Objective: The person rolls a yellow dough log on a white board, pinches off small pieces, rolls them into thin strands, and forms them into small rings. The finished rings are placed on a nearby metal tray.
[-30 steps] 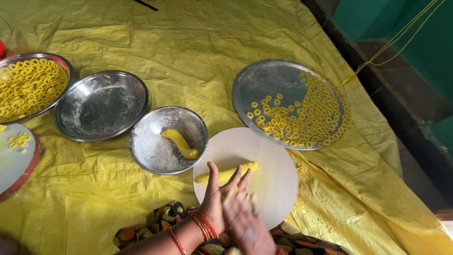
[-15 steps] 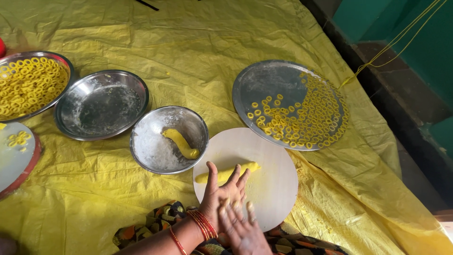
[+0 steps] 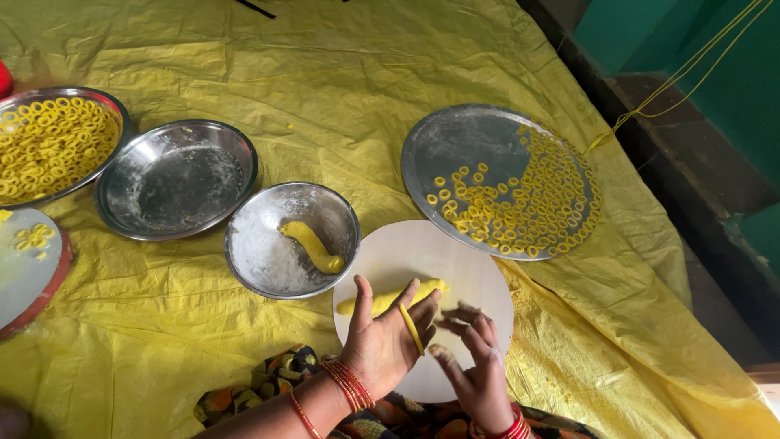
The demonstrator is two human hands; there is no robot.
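My left hand [image 3: 382, 341] lies palm up over the near edge of a round white board [image 3: 471, 268], with a thin yellow dough strand [image 3: 411, 328] across its fingers. My right hand [image 3: 475, 370] hovers just right of it, fingers spread and slightly blurred, holding nothing that I can see. A thick roll of yellow dough [image 3: 390, 299] rests on the board just beyond my left fingers. Red bangles circle both wrists.
A small steel bowl [image 3: 252, 268] with white flour and a dough piece [image 3: 312, 245] sits left of the board. A steel plate [image 3: 463, 146] with several yellow dough rings lies beyond. Further left are an empty floured bowl [image 3: 175, 175], a ring-filled plate [image 3: 49, 146] and another board [image 3: 24, 264], all on yellow sheeting [image 3: 325, 73].
My right hand has slid off my left palm toward the right and back, uncovering a thin dough strand on the left fingers. The left hand has stayed in place.
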